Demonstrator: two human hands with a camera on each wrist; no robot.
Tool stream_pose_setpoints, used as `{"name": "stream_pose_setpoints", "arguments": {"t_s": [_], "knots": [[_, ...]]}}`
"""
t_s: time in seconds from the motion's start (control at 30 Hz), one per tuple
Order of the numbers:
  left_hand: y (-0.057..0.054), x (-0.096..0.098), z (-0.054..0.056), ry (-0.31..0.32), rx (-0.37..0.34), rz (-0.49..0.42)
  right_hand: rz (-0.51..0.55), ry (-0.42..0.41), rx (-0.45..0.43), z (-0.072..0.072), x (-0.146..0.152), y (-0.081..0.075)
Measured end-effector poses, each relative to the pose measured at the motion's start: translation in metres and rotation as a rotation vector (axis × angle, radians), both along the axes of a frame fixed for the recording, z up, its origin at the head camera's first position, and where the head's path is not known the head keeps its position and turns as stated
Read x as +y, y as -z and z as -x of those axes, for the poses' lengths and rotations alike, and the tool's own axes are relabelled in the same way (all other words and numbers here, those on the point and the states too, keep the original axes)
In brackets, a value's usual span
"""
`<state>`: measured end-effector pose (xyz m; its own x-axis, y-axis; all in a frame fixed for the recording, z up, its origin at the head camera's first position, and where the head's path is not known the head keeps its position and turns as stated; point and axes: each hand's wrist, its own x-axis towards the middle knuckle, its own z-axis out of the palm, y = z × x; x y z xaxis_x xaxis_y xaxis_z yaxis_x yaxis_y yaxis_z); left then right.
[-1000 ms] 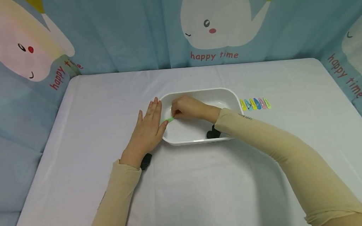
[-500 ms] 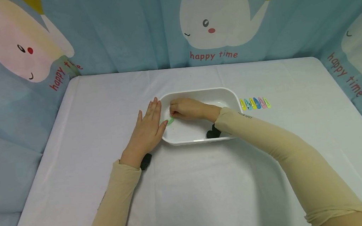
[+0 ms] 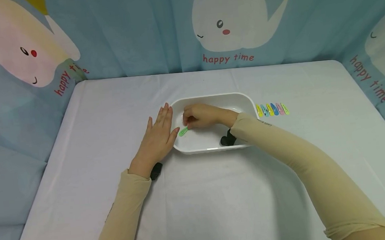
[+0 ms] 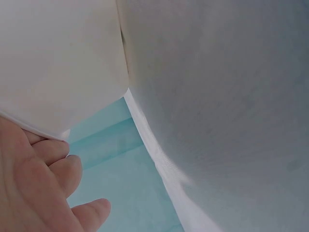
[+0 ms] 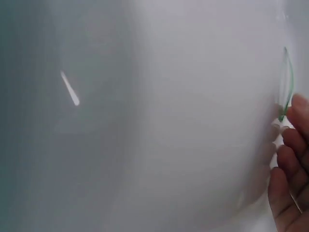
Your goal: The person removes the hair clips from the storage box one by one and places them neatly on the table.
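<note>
In the head view my right hand (image 3: 202,115) reaches into the white tray (image 3: 215,148) with its fingers curled. Thumb and fingertips pinch one end of a green snap hair clip (image 3: 183,131) near the tray's left end. That clip (image 5: 288,82) points away from the fingertips in the right wrist view, close to the shiny tray surface. Flat along the tray's left rim lies my left hand (image 3: 158,137), fingers straight and thumb tip at the edge. From below, the left wrist view shows the left fingers (image 4: 63,174) against the tray's underside.
A row of several coloured hair clips (image 3: 273,109) lies on the white table (image 3: 212,201) just right of the tray. A black wrist device (image 3: 228,139) shows under the right sleeve, and another (image 3: 156,171) under the left wrist. Blue whale-print curtain (image 3: 138,34) surrounds the table.
The green clip has shifted slightly toward the front of the tray and tilted, showing more of itself beside the right fingers. The left hand has stayed at the rim.
</note>
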<state>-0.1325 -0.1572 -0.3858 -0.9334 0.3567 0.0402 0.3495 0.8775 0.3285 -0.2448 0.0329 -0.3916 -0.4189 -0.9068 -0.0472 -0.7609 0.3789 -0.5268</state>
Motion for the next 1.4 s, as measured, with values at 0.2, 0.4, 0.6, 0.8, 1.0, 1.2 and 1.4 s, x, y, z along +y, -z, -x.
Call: {"name": "stream_pose_setpoints", "arguments": {"t_s": [0.2,0.4,0.6,0.8,1.0,1.2,1.4], "knots": [[-0.002,0.0,-0.001,0.004,0.005,-0.002,-0.005,-0.017,-0.004,0.0,-0.003,0.003],[-0.001,0.0,-0.001,0.009,0.001,-0.004,-0.022,0.011,-0.049,0.001,0.0,-0.004],[-0.001,0.001,0.0,0.011,-0.007,-0.002,0.002,0.016,-0.096,0.001,0.004,-0.013],[-0.002,0.001,0.0,0.01,-0.006,-0.001,-0.001,-0.009,-0.141,-0.001,-0.003,-0.016],[-0.002,0.0,-0.001,0.012,-0.003,-0.019,0.048,0.08,-0.25,-0.003,-0.014,-0.013],[0.0,0.0,-0.001,0.004,-0.015,-0.017,0.154,0.273,-0.567,-0.008,-0.019,-0.012],[-0.001,0.001,-0.001,0.007,-0.017,-0.016,0.218,0.35,-0.692,-0.008,-0.018,-0.012]]}}
